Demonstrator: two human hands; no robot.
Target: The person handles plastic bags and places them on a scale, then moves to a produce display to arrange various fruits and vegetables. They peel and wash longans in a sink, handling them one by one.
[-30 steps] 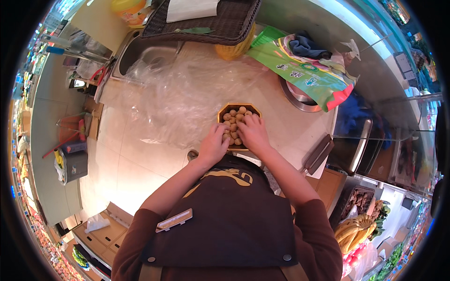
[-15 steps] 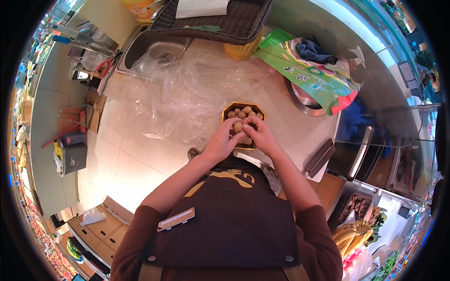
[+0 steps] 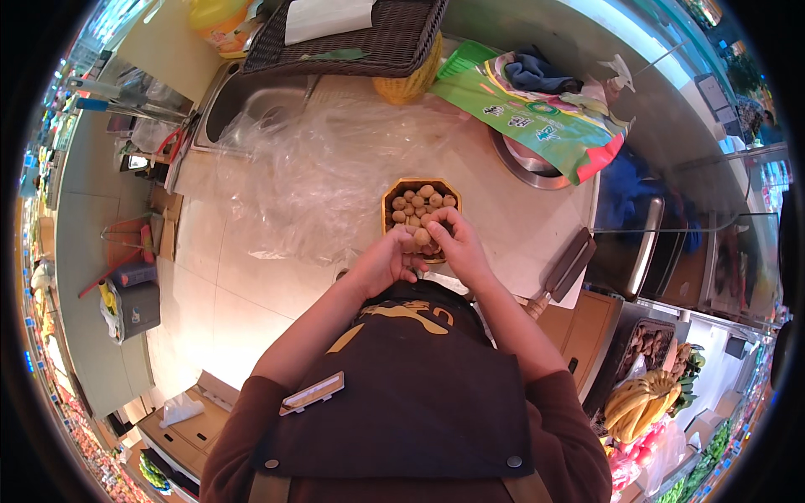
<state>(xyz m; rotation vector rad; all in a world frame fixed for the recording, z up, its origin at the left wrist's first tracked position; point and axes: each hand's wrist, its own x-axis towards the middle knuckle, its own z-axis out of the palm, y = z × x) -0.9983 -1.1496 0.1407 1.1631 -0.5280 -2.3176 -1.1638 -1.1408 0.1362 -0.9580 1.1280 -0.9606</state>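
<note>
An octagonal tray (image 3: 389, 201) with a gold rim holds several round brown longans (image 3: 427, 192). It stands at the counter's near edge, in front of my apron. My right hand (image 3: 459, 251) reaches over its right side, thumb and fingers pinched on one longan (image 3: 422, 236). At the near left corner is my left hand (image 3: 387, 261), its fingers loosely bent and apart, the upper fingertips close to that same longan. Whether they touch it is hard to make out. The hands hide the tray's near part.
Crumpled clear plastic (image 3: 293, 184) spreads left of the tray. Behind are a steel sink (image 3: 214, 109), a dark wicker basket (image 3: 352, 38) and a yellow basket (image 3: 411, 84). A green bag (image 3: 537, 121) covers part of a metal bowl (image 3: 524, 172). A dark-handled tool (image 3: 570, 264) lies at right.
My left hand has drawn back to the left and its fingers have parted. More longans show in the tray. The whole view has shifted slightly.
</note>
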